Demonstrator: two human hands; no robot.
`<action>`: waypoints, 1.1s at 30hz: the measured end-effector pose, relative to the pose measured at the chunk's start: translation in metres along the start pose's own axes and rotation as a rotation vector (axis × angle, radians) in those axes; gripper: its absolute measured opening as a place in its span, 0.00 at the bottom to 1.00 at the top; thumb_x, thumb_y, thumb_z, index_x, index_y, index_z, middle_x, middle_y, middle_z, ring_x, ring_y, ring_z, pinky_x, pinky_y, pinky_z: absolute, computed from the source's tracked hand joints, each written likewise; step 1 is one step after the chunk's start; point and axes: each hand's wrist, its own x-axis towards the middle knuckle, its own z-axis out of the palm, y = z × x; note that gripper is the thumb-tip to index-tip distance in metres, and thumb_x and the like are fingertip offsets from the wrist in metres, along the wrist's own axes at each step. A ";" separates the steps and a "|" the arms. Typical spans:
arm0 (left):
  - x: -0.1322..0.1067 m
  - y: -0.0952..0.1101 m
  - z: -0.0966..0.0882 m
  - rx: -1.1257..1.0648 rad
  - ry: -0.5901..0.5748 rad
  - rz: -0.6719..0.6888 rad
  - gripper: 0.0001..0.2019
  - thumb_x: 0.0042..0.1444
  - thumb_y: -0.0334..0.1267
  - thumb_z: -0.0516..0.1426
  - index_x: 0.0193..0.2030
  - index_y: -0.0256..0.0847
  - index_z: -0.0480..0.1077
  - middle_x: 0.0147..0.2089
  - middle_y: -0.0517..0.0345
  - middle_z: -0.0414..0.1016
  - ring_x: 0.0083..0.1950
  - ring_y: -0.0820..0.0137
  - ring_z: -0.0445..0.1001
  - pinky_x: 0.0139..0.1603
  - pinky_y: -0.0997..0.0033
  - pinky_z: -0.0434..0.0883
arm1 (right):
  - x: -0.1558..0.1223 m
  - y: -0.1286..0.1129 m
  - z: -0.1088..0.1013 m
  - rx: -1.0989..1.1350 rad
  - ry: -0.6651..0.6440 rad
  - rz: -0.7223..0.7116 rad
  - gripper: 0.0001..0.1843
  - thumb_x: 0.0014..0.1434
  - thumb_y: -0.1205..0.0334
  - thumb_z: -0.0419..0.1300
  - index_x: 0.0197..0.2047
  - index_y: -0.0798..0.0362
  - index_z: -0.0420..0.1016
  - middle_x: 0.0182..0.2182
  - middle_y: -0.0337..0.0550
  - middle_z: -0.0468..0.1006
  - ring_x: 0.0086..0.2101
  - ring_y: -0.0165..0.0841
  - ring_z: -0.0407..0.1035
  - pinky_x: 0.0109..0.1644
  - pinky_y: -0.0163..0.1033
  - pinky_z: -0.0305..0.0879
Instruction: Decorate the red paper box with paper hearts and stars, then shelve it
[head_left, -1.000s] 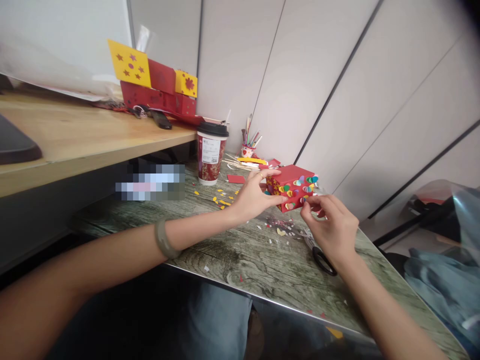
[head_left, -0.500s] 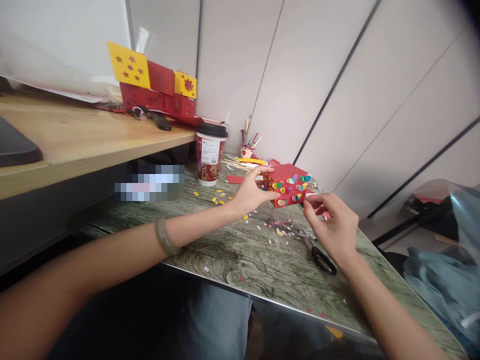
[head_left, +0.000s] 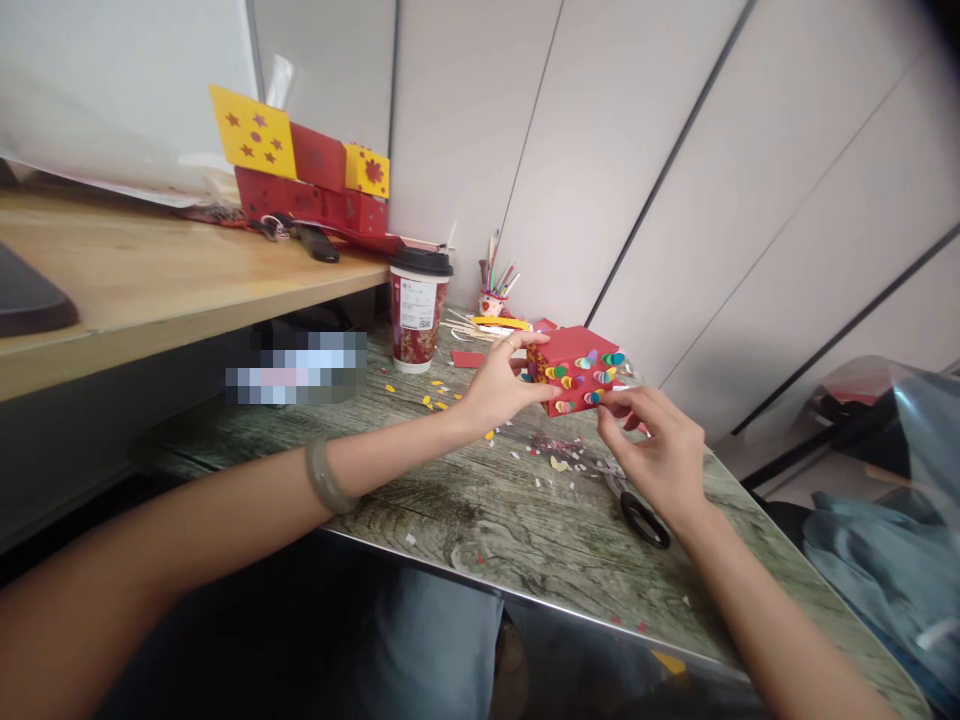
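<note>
A small red paper box [head_left: 574, 351], dotted with coloured heart-shaped cut-outs, is lifted slightly above the grey wood-grain table [head_left: 480, 520]. My left hand [head_left: 501, 388] grips its left side, thumb on top and fingers underneath. My right hand [head_left: 658, 450] is closed in a pinch with its fingertips at the box's lower right corner; whether a small piece sits between them is too small to tell. Black-handled scissors [head_left: 643, 520] lie on the table under my right wrist.
A lidded paper coffee cup [head_left: 417, 307] stands behind the box, beside a little pot of sticks [head_left: 493, 295]. Paper scraps litter the table. A higher wooden desk [head_left: 150, 280] at left carries red and yellow paper boxes [head_left: 300, 175]. Bags lie at right.
The box went left and a little up, turned in my left hand. My right hand drew back from it, then returned to its lower right corner.
</note>
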 end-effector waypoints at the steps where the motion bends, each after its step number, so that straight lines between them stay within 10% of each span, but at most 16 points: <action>1: 0.000 0.000 0.000 0.000 0.001 0.001 0.26 0.37 0.25 0.63 0.45 0.38 0.64 0.56 0.49 0.61 0.53 0.64 0.64 0.55 0.57 0.62 | 0.000 0.000 0.000 -0.001 0.004 0.003 0.02 0.55 0.67 0.57 0.33 0.54 0.70 0.29 0.40 0.72 0.25 0.28 0.63 0.29 0.34 0.61; 33: -0.002 0.000 0.000 0.084 -0.033 0.052 0.26 0.37 0.30 0.64 0.45 0.38 0.64 0.55 0.49 0.62 0.51 0.65 0.66 0.55 0.56 0.64 | -0.002 -0.002 0.002 -0.071 0.056 0.119 0.04 0.55 0.61 0.59 0.32 0.53 0.69 0.25 0.36 0.73 0.23 0.27 0.66 0.25 0.32 0.62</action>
